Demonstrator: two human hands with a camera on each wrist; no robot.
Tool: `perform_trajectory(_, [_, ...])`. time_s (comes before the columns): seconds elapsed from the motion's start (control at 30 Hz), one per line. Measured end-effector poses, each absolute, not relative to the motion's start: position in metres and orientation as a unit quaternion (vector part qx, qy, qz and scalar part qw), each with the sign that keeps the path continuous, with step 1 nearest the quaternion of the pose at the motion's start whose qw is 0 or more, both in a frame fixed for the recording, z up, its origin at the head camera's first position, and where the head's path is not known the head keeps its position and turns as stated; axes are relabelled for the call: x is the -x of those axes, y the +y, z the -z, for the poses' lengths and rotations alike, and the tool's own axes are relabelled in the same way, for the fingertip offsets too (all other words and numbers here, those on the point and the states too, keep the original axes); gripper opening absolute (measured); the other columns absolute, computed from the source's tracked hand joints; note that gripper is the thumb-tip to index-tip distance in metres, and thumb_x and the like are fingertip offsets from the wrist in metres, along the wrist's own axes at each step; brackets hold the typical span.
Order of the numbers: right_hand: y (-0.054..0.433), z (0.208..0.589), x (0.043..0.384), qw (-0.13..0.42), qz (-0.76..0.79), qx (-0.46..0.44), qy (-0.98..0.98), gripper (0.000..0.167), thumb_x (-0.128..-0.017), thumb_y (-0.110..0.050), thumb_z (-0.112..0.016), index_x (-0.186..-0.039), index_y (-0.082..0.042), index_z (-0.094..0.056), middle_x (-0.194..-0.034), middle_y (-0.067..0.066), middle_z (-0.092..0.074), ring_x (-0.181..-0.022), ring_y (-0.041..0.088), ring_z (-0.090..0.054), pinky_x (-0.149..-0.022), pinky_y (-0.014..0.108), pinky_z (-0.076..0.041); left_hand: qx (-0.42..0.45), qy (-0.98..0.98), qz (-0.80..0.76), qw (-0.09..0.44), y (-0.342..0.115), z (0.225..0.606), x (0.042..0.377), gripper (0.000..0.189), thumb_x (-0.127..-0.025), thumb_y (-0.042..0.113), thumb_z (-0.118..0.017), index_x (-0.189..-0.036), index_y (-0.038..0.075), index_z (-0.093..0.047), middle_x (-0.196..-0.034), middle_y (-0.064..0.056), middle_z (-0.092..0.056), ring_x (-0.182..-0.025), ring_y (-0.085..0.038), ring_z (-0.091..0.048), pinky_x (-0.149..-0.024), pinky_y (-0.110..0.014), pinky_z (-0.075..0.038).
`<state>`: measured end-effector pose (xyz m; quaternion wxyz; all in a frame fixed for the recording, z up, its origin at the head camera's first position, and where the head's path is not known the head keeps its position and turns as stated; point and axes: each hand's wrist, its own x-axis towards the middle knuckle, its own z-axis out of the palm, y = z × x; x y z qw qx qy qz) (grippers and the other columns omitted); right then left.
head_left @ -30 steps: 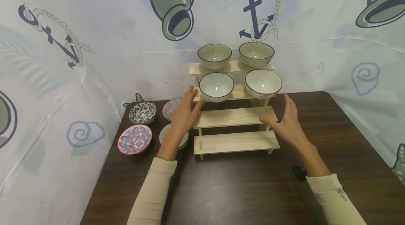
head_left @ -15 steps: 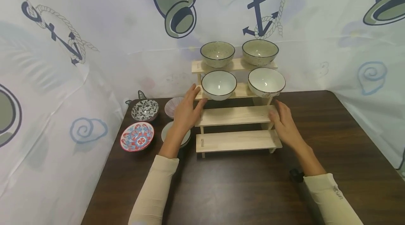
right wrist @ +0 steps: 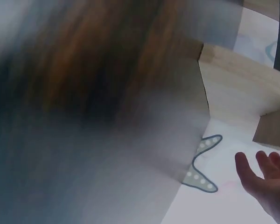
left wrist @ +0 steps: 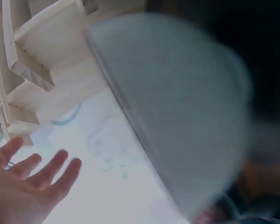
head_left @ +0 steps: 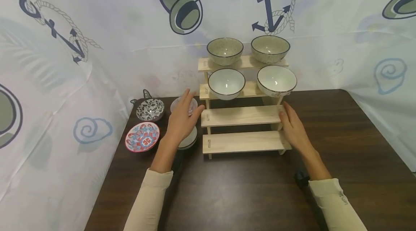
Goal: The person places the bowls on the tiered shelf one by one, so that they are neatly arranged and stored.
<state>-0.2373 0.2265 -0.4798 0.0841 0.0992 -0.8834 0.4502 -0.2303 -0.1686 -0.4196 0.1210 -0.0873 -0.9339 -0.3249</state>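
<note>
A wooden tiered rack point(head_left: 242, 116) stands on the table. Two speckled green bowls point(head_left: 225, 51) sit on its top tier and two white bowls with dark rims point(head_left: 226, 83) on the tier below; the lower two tiers are bare. My left hand point(head_left: 180, 122), fingers straight and spread, hovers left of the rack and partly hides a striped bowl point(head_left: 192, 106) and a pale bowl point(head_left: 190, 140). My right hand point(head_left: 295, 128) is at the rack's right end, fingers extended along the end of the third tier. In the left wrist view, the hand's fingers point(left wrist: 60, 179) are apart, holding nothing.
At the table's left stand a black-and-white patterned bowl point(head_left: 150, 109) and a red-and-blue patterned bowl point(head_left: 142, 137). A printed cloth point(head_left: 136, 29) hangs behind and beside the dark wooden table point(head_left: 234, 191). A blurred grey bowl shape point(left wrist: 172, 102) fills much of the left wrist view.
My left hand has moved left, off the rack's left side and over the small bowls. My right hand came in to the rack's right end and stays there. The bowls keep their places.
</note>
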Motion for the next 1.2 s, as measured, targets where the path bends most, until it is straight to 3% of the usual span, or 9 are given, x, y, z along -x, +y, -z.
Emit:
perform_trajectory(0.2, [0.228, 0.483, 0.236, 0.063, -0.461, -0.079, -0.882, 0.067, -0.113, -0.043, -0.030, -0.166, -0.006, -0.013, -0.171, 0.024, -0.017, -0.157, 0.049, -0.018, -0.124, 0.067, -0.018, 0.058, -0.951, 0.289, 0.098, -0.189, 0.441, 0.203, 0.082, -0.099, 0.059, -0.059, -0.164, 0.019, -0.030, -0.174, -0.011, -0.016, -0.159, -0.043, -0.019, -0.120, -0.072, -0.022])
perform_trajectory(0.37, [0.221, 0.480, 0.235, 0.041, -0.458, -0.076, -0.884, 0.067, -0.113, -0.045, -0.027, -0.167, -0.010, -0.009, -0.173, 0.021, -0.014, -0.158, 0.047, -0.016, -0.125, 0.065, -0.017, 0.025, -0.960, 0.269, 0.068, -0.206, 0.453, 0.181, 0.096, -0.092, 0.063, -0.067, -0.165, 0.016, -0.026, -0.174, -0.017, -0.010, -0.158, -0.045, -0.014, -0.121, -0.072, -0.018])
perform_trajectory(0.57, [0.224, 0.480, 0.233, 0.035, -0.447, -0.072, -0.891, 0.067, -0.113, -0.047, -0.025, -0.167, -0.011, -0.008, -0.173, 0.021, -0.012, -0.157, 0.049, -0.015, -0.124, 0.067, -0.017, 0.007, -0.968, 0.245, 0.054, -0.205, 0.467, 0.169, 0.113, -0.081, 0.070, -0.074, -0.164, 0.010, -0.027, -0.171, -0.025, -0.013, -0.156, -0.050, -0.016, -0.119, -0.074, -0.020])
perform_trajectory(0.73, [0.228, 0.480, 0.233, 0.028, -0.436, -0.067, -0.897, 0.068, -0.112, -0.049, -0.023, -0.168, -0.013, -0.006, -0.173, 0.020, -0.012, -0.156, 0.050, -0.017, -0.124, 0.067, -0.019, 0.012, -0.968, 0.242, 0.056, -0.202, 0.477, 0.167, 0.120, -0.075, 0.069, -0.080, -0.161, 0.005, -0.028, -0.167, -0.031, -0.019, -0.153, -0.052, -0.023, -0.117, -0.073, -0.028])
perform_trajectory(0.93, [0.227, 0.480, 0.232, 0.015, -0.433, -0.063, -0.899, 0.067, -0.112, -0.050, -0.021, -0.168, -0.016, -0.005, -0.172, 0.020, -0.014, -0.155, 0.052, -0.019, -0.123, 0.068, -0.019, 0.008, -0.970, 0.239, 0.041, -0.205, 0.483, 0.165, 0.123, -0.075, 0.067, -0.082, -0.161, 0.001, -0.025, -0.166, -0.033, -0.020, -0.153, -0.051, -0.024, -0.116, -0.071, -0.032])
perform_trajectory(1.2, [0.232, 0.477, 0.232, 0.011, -0.429, -0.079, -0.900, 0.065, -0.113, -0.047, -0.021, -0.168, -0.018, -0.004, -0.172, 0.022, -0.013, -0.154, 0.053, -0.020, -0.122, 0.069, -0.020, -0.014, -0.967, 0.254, 0.027, -0.207, 0.485, 0.171, 0.114, -0.081, 0.054, -0.083, -0.161, 0.000, -0.024, -0.165, -0.031, -0.021, -0.151, -0.048, -0.026, -0.110, -0.067, -0.042])
